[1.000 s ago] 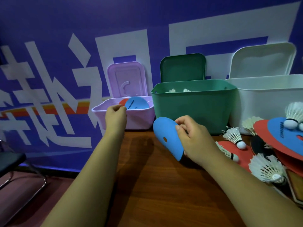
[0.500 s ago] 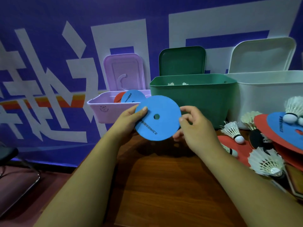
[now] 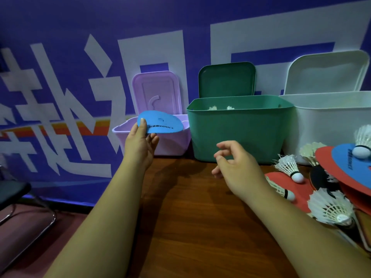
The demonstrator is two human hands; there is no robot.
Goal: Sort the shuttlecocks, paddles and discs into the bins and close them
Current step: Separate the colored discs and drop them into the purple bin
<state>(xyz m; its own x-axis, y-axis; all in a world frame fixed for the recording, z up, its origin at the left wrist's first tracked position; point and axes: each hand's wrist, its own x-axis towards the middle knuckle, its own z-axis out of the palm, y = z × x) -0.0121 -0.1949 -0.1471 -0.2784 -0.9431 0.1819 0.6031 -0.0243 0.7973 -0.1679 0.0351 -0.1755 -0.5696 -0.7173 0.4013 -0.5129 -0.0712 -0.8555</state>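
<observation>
The counter [image 3: 190, 217] is of dark brown wood with a visible grain. It stands directly against a wall [image 3: 60, 57] covered by a purple-blue banner with large white shapes and an orange and red stripe. To the left of the counter and lower down, there is a reddish floor [image 3: 22, 227] and part of a black chair [image 3: 12, 189] with a metal frame.

Three open bins stand in a row at the back of the counter, and each has its lid upright behind it against the wall. They are a purple bin [image 3: 172, 145] with a purple lid [image 3: 156, 93], a green bin [image 3: 239, 133] with a green lid [image 3: 226, 79], and a white bin [image 3: 329, 121] with a white lid [image 3: 327, 71]. White feather tips [image 3: 213, 107] show just over the rim inside the green bin.

The left hand [image 3: 140, 145] grips a blue disc [image 3: 160, 122] at its edge, thumb on top and the other fingers below. The disc is almost flat, above the open purple bin. The right hand [image 3: 236, 167] hovers over the counter in front of the green bin. Its fingers [image 3: 224, 145] are loosely curled and hold nothing.

At the right side of the counter lies a pile of shuttlecocks [image 3: 289, 165], a red paddle [image 3: 285, 183] and a red disc [image 3: 325, 157]. A second blue disc [image 3: 349, 165] lies on top of the red disc.
</observation>
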